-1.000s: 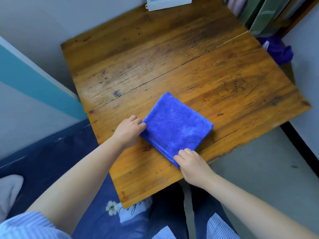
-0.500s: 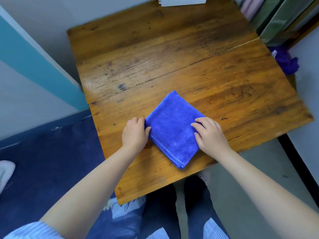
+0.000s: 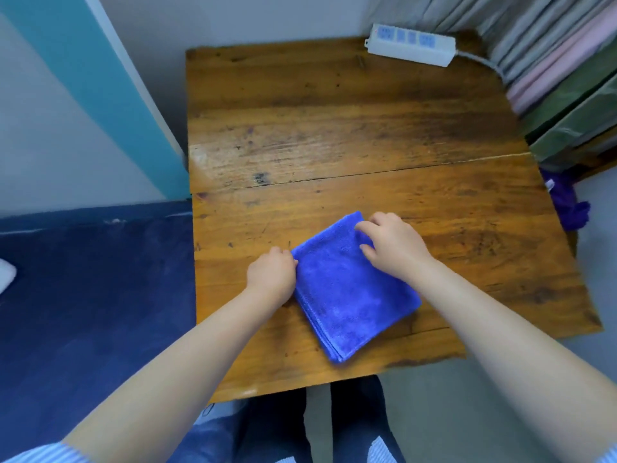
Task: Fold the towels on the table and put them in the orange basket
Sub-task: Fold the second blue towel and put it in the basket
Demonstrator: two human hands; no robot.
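A blue towel (image 3: 350, 295) lies folded into a small square near the front edge of the wooden table (image 3: 334, 128). My left hand (image 3: 272, 277) holds the towel's left corner, fingers curled against its edge. My right hand (image 3: 394, 245) sits on the far right corner, its curled fingers and thumb gripping the cloth. Stacked fold layers show along the towel's near-left edge. The orange basket is not in view.
A white power strip (image 3: 412, 45) lies at the table's far right corner, its cable running off to the right. Curtains and hanging fabrics (image 3: 551, 61) border the right side. A purple cloth (image 3: 567, 208) hangs past the right edge. A dark blue bed (image 3: 93, 295) is on the left.
My right hand moved from the near corner, over the right side, to the far corner. The towel now looks narrower. My left hand stayed at the left corner. The camera tilted up.
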